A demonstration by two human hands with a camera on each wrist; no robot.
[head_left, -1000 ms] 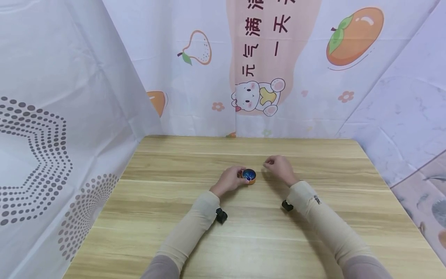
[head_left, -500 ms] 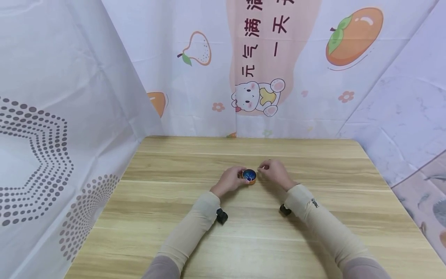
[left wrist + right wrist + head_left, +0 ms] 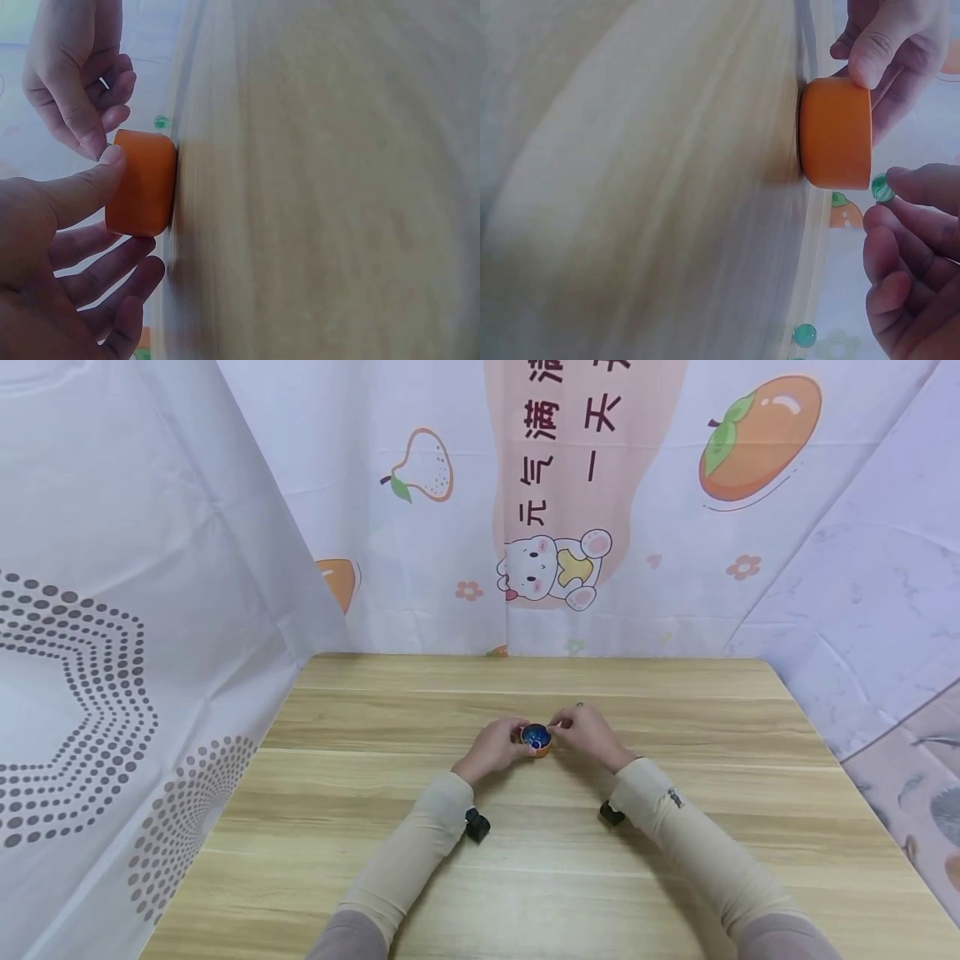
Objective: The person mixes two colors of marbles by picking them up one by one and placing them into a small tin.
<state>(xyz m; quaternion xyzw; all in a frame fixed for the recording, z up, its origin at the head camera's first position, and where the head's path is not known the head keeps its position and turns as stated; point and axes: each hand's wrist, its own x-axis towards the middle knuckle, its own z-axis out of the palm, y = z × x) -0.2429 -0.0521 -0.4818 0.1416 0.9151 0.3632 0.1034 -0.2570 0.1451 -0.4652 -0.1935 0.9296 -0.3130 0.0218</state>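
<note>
An orange cup point(image 3: 542, 750) with a blue inside stands upright on the table. My left hand point(image 3: 495, 746) grips it from the left, thumb on the rim and fingers along the side, as the left wrist view point(image 3: 82, 187) of the cup's side confirms. My right hand point(image 3: 592, 735) is at the cup's right side, its fingertips right at the rim. Between that thumb and finger it pinches a green swirled marble point(image 3: 883, 187), seen close beside the cup's mouth in the right wrist view. Small shiny things show inside the cup.
Another green marble point(image 3: 805, 335) lies on the wooden table point(image 3: 525, 877), beyond the right hand. A printed curtain point(image 3: 420, 552) hangs behind the table's far edge, and a dotted one point(image 3: 187, 610) hangs along the left.
My right hand has moved left and slightly toward me, bringing its fingertips from a gap away to the cup's rim. The left hand and the cup have stayed in place.
</note>
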